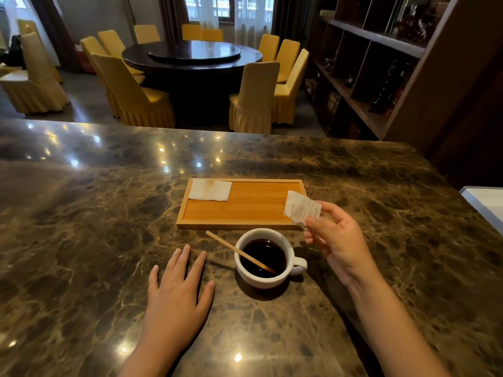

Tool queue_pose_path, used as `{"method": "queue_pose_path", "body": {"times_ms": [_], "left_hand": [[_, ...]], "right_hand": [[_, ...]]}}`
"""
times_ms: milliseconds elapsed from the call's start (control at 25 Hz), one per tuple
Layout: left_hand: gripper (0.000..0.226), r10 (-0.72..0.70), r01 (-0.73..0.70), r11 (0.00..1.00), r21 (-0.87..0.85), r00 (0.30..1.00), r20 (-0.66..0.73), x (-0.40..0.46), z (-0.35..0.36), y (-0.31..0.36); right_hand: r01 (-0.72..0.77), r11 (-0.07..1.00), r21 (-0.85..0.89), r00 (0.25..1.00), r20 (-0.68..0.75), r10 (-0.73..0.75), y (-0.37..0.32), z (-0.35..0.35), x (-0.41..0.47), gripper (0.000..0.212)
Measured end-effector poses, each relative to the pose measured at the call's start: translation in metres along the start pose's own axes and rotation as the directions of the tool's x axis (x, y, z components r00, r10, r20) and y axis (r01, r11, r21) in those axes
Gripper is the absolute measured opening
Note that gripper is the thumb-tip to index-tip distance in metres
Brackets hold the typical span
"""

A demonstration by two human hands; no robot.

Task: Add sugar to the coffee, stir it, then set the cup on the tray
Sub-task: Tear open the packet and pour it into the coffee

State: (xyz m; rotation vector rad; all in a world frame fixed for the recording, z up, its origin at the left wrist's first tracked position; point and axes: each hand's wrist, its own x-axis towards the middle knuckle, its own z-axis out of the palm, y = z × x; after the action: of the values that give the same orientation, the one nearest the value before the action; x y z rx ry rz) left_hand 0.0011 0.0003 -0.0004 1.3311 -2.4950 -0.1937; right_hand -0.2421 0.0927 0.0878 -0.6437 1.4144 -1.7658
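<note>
A white cup of dark coffee stands on the marble counter, its handle pointing right. A wooden stir stick leans in the cup, its upper end sticking out to the left. Behind the cup lies a wooden tray with a folded white napkin in its far left corner. My right hand is raised to the right of the cup and pinches a white sugar packet between thumb and fingers, above the tray's right end. My left hand rests flat on the counter, fingers spread, left of the cup.
The dark marble counter stretches wide on both sides. A white object sits at the counter's right edge. Beyond the counter are a round dark dining table with yellow-covered chairs and a dark wooden shelf unit on the right.
</note>
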Motion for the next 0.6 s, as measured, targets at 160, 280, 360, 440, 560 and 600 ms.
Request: {"method": "queue_pose_path", "body": {"times_ms": [160, 280, 360, 440, 560, 600], "left_hand": [[0.065, 0.005, -0.005, 1.000, -0.003, 1.000, -0.003, 0.000, 0.000, 0.000], [0.064, 0.006, -0.006, 1.000, -0.012, 1.000, -0.014, 0.000, 0.000, -0.001], [0.064, 0.008, -0.008, 1.000, -0.017, 1.000, -0.015, 0.000, 0.000, 0.000], [0.063, 0.011, -0.011, 1.000, -0.022, 1.000, -0.017, 0.000, 0.001, 0.000], [0.063, 0.008, -0.008, 1.000, -0.023, 1.000, -0.019, 0.000, 0.001, -0.001], [0.063, 0.009, -0.009, 1.000, -0.021, 1.000, -0.018, 0.000, 0.001, -0.001]], "right_hand": [[0.196, 0.874, -0.446, 0.981, 0.097, -0.170, 0.004, 0.006, -0.004, 0.036], [0.347, 0.685, -0.640, 0.938, 0.228, -0.262, 0.008, 0.006, -0.004, 0.041], [0.397, 0.609, -0.687, 0.918, 0.282, -0.281, 0.010, 0.004, -0.003, 0.043], [0.414, 0.573, -0.708, 0.910, 0.299, -0.288, 0.013, 0.002, -0.002, 0.043], [0.417, 0.575, -0.704, 0.908, 0.297, -0.296, 0.015, -0.001, -0.002, 0.041], [0.423, 0.583, -0.694, 0.906, 0.300, -0.300, 0.015, -0.001, -0.002, 0.041]]}}
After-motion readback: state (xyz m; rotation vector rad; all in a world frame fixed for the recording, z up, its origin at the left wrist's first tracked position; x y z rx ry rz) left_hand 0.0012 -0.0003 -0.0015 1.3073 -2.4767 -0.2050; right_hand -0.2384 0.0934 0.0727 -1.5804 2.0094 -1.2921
